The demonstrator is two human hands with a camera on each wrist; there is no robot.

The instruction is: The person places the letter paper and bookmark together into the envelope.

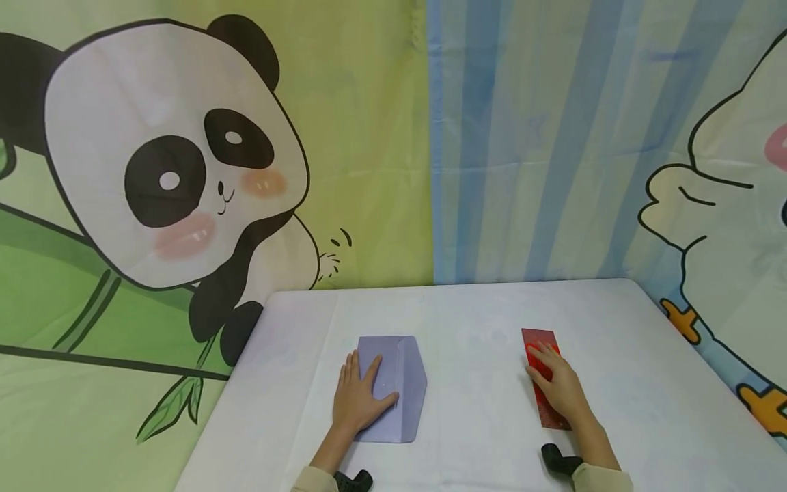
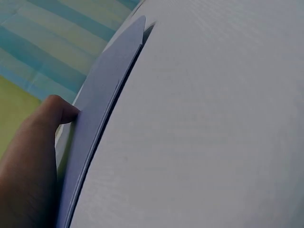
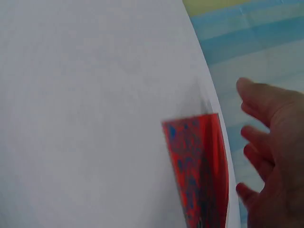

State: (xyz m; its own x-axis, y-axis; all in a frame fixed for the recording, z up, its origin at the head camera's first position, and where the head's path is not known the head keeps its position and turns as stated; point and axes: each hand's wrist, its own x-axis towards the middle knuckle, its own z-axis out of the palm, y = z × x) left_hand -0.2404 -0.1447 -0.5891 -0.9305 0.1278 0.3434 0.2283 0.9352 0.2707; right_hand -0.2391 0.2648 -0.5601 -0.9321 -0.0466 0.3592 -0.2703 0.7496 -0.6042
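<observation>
A light purple envelope [image 1: 384, 417] lies on the white table, its tapered flap [image 1: 417, 393] pointing right. My left hand [image 1: 356, 403] rests on its left part with fingers spread and the thumb reaching toward the flap's fold. In the left wrist view the thumb [image 2: 61, 109] touches the purple paper [image 2: 102, 90], and the other fingers are hidden. A narrow red envelope [image 1: 549, 410] with a printed pattern lies farther right. Over it is my right hand [image 1: 562, 386], fingers loosely bent and apart. The right wrist view shows these fingers beside the red envelope [image 3: 190, 156], not wrapped round it.
White cloth covers the table [image 1: 473, 383]. Behind it hangs a curtain with a printed panda [image 1: 178, 150] on the left and blue stripes [image 1: 522, 137] on the right. Black wrist mounts [image 1: 559, 461] sit at both sleeves.
</observation>
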